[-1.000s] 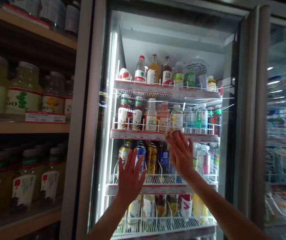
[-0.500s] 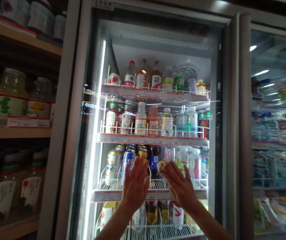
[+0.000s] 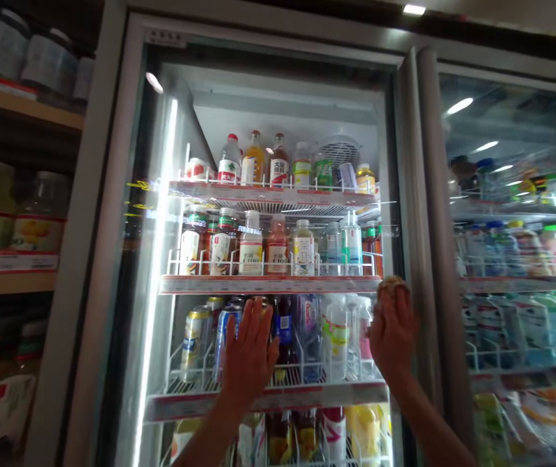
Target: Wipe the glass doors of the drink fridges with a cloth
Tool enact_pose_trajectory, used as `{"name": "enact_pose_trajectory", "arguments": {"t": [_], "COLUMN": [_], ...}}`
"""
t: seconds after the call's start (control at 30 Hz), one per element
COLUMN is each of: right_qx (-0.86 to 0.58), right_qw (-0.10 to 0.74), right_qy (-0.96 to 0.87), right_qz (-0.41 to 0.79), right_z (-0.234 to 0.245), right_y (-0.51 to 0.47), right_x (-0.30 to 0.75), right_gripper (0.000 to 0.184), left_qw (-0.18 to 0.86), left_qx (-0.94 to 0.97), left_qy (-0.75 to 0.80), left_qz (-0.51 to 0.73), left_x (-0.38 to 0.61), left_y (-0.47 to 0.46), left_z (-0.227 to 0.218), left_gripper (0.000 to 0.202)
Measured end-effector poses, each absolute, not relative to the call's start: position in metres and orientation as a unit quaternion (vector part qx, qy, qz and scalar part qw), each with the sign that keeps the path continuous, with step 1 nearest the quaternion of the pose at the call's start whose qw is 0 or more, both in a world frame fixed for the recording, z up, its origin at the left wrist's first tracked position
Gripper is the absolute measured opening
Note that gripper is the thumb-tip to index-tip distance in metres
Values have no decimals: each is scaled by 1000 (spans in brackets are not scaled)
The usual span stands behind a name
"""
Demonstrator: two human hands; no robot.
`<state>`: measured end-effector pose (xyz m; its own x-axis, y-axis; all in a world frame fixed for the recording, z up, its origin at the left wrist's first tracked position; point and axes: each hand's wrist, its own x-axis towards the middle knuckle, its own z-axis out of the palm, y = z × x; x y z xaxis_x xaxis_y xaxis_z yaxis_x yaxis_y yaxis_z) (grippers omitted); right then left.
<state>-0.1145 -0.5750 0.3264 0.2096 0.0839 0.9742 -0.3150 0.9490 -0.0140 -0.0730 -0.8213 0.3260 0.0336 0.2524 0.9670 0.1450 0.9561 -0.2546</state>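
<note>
Holding a soft cloth up at the right edge of a glass door

The cloth [image 3: 393, 283] is at the right side of the glass door [image 3: 278, 97], bunched under the fingers of the right hand [image 3: 395, 331], close by the door's metal frame [image 3: 414, 194]. Those fingers point upward, gathered over the folds, with a pale lump showing past the tips; the blur hides how the thumb sits. The left hand [image 3: 250, 350] is further left, bare, its palm toward the glass and its fingers spread slightly, in front of a blue can [image 3: 226, 337] on the far side of the door. Whether that palm touches the pane, I cannot tell.

The cloth should be light, limp and hard to damage, likely to crumple rather than keep a shape. It is probably best held under several flat fingers, with the folds trapped between fingertips and pane; a hold at one corner would let the rest droop. Whether it is damp does not show.

The glass looks stiff and smooth, so cloth and skin would likely slide easily over it. The door as a whole is probably heavy, and its frame seems a sounder place to take hold than the pane. Behind the glass, bottles and cans stand on wire-fronted shelves, well lit by a light strip [image 3: 159, 207] at the left
</note>
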Motion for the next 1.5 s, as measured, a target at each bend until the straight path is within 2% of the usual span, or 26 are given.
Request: {"name": "enact_pose_trajectory", "arguments": {"t": [0.17, 0.27, 0.33, 0.47, 0.57, 0.63, 0.77, 0.83, 0.9, 0.97, 1.0, 1.13, 1.2, 1.3, 1.33, 1.43, 1.5], "right_qx": [239, 113, 96, 249, 140, 109, 277, 247, 142, 94, 116, 318, 279, 155, 167, 300, 313], "right_qw": [721, 769, 775, 726, 778, 781, 715, 735, 780, 793, 786, 697, 717, 768, 767, 722, 717], "right_qy": [-647, -616, -611, -640, -600, -596, -641, -630, -599, -582, -592, -641, -639, -610, -609, -624, -623], "right_qz": [71, 124, 129, 35, 121, 151, 23, 35, 114, 154, 137, -54, -17, 119, 115, -8, -20], "right_z": [351, 373, 385, 400, 412, 416, 424, 436, 451, 462, 464, 469, 477, 489, 490, 489, 493], "right_y": [-582, -583, -589, -604, -611, -620, -637, -635, -634, -641, -648, -676, -682, -692, -699, -722, -734], "right_x": [-114, -115, -115, -113, -114, -113, -107, -109, -113, -114, -112, -101, -100, -102, -101, -96, -94], "right_gripper": [50, 46, 46, 50, 50, 50, 50, 47, 44, 45, 47, 52, 50, 50, 51, 52, 50], "left_qw": [694, 706, 723, 725, 721, 721, 723, 725, 730, 733, 731, 727, 731, 730, 729, 725, 722], "left_qx": [-152, -142, -120, -94, -90, -90, -104, -112, -99, -76, -71, -68, -59, -62, -65, -66, -61], "left_qy": [-702, -691, -678, -679, -684, -685, -680, -677, -675, -675, -677, -681, -677, -677, -677, -681, -684], "left_qz": [52, 59, 54, 64, 67, 63, 62, 58, 46, 35, 35, 55, 62, 71, 74, 79, 83], "left_x": [-64, -61, -62, -71, -76, -76, -71, -67, -64, -61, -60, -58, -56, -54, -53, -51, -49], "left_y": [-825, -832, -837, -845, -845, -843, -847, -857, -871, -887, -894, -918, -928, -939, -942, -950, -958], "left_z": [332, 354, 374, 401, 403, 399, 400, 406, 414, 421, 424, 427, 427, 428, 429, 429, 427], "left_gripper": [60, 61, 62, 63, 64, 63, 61, 59, 59, 59, 59, 62, 62, 61, 61, 61, 61]}}
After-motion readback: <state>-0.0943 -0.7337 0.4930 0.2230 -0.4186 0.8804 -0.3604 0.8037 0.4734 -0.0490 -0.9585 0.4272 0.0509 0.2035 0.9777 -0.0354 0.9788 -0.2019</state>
